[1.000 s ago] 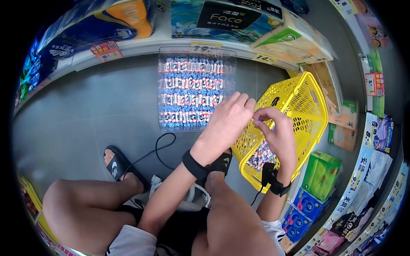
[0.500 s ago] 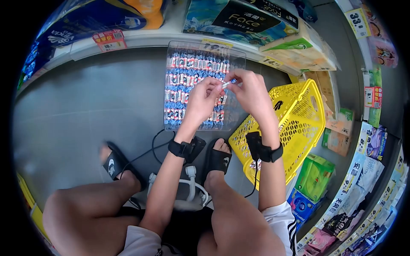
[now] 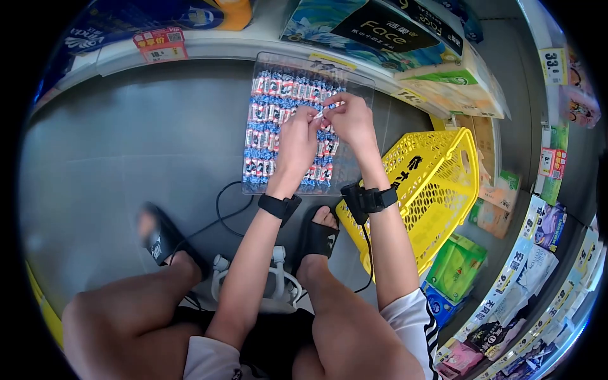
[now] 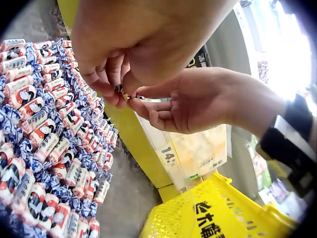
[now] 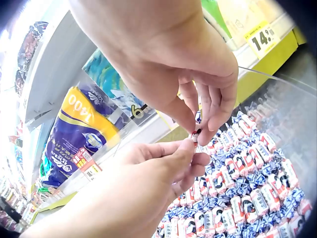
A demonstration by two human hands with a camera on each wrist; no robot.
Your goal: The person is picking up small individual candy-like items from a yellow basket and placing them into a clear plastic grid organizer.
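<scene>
Over a clear plastic box (image 3: 356,149) packed with rows of wrapped candies (image 3: 263,136), both hands meet fingertip to fingertip. My left hand (image 3: 296,144) pinches one side of a small wrapped candy (image 5: 195,135), and my right hand (image 3: 352,124) pinches its other side. Fingers cover most of that candy; a bit of red, white and dark wrapper shows in the right wrist view. The candies in the box have white, red and black wrappers with twisted blue ends, lined up side by side.
A yellow perforated basket (image 3: 437,183) stands tilted on the floor to the right. Shelves with tissue packs (image 3: 380,31) run behind the box. Green and blue packs (image 3: 457,266) sit by the right shelf. A white stool frame (image 3: 278,278) and black cable (image 3: 218,206) lie near the feet.
Both hands have moved left from above the basket to over the candy box, the small candy pinched between them. Over the last half second they shifted slightly farther away.
</scene>
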